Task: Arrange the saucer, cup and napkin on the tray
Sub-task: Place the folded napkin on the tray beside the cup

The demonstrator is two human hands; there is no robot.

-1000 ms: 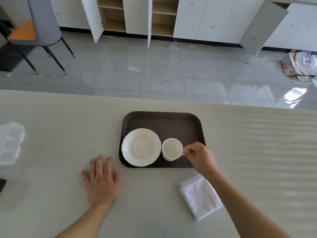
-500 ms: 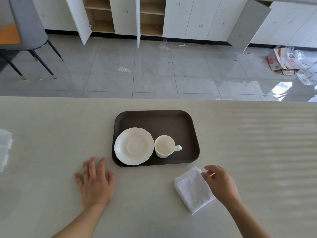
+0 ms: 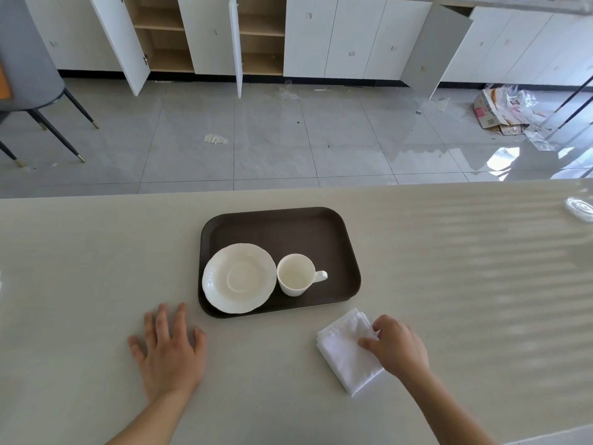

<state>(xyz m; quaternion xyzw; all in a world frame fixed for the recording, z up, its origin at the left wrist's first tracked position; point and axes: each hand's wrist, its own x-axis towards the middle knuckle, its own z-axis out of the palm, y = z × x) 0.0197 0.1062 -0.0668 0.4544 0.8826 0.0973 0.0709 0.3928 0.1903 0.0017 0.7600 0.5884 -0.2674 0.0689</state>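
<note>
A dark brown tray (image 3: pixel 288 229) lies on the pale table. A white saucer (image 3: pixel 239 277) sits in its near left part. Just right of the saucer stands a white cup (image 3: pixel 295 274), upright, its handle pointing right. A folded white napkin (image 3: pixel 348 353) lies on the table just off the tray's near right corner. My right hand (image 3: pixel 396 346) rests on the napkin's right edge with fingers curled onto the cloth, which still lies flat. Left of the tray's near left corner, my left hand (image 3: pixel 170 350) lies flat on the table, fingers spread.
The table's far edge (image 3: pixel 288 191) runs just beyond the tray, with tiled floor past it. A clear glass object (image 3: pixel 579 208) sits at the table's far right. White cabinets with open doors line the back wall, and a grey chair (image 3: pixel 29 59) stands far left.
My right hand let go of the cup's handle, drew back toward me and came down on the napkin. My left hand stayed flat. The view shifted slightly.
</note>
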